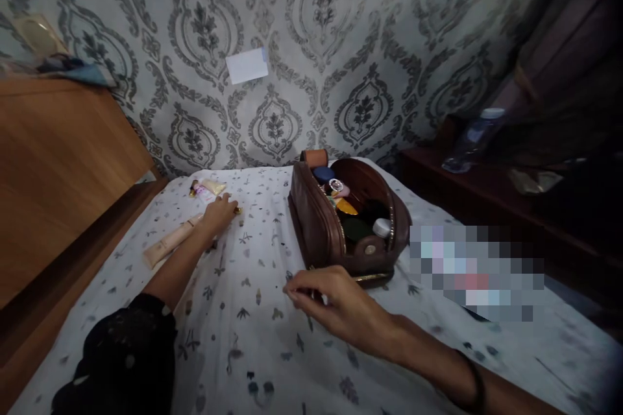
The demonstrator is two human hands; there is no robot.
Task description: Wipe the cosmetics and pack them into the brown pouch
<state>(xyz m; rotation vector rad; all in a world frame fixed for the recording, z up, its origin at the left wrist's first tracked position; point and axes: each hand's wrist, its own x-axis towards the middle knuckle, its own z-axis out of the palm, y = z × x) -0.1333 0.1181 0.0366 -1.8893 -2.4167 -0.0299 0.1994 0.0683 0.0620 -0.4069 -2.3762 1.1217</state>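
Observation:
My left hand [220, 215] reaches over the left part of the bed, its fingers curled down around a small gold-capped item [237, 210], mostly hidden by the hand. Beside that forearm lies a long beige cosmetic tube [170, 244]. Just beyond the hand are a cream tube [213, 186] and a white-and-pink tube [203, 193]. My right hand [335, 301] hovers in front of the brown toiletry bag [316, 220], thumb and fingertips drawn together with nothing visible in them. Unzipped, the bag shows a yellow item [347, 207], a white cap [382, 227] and a blue round lid [324, 174].
Patterned white sheet [257, 337] covers the bed. A wooden cabinet [68, 168] borders it on the left, and a patterned wall stands behind. On a dark ledge at right is a clear plastic bottle [472, 139]. A pixelated patch [479, 272] hides something right of the bag.

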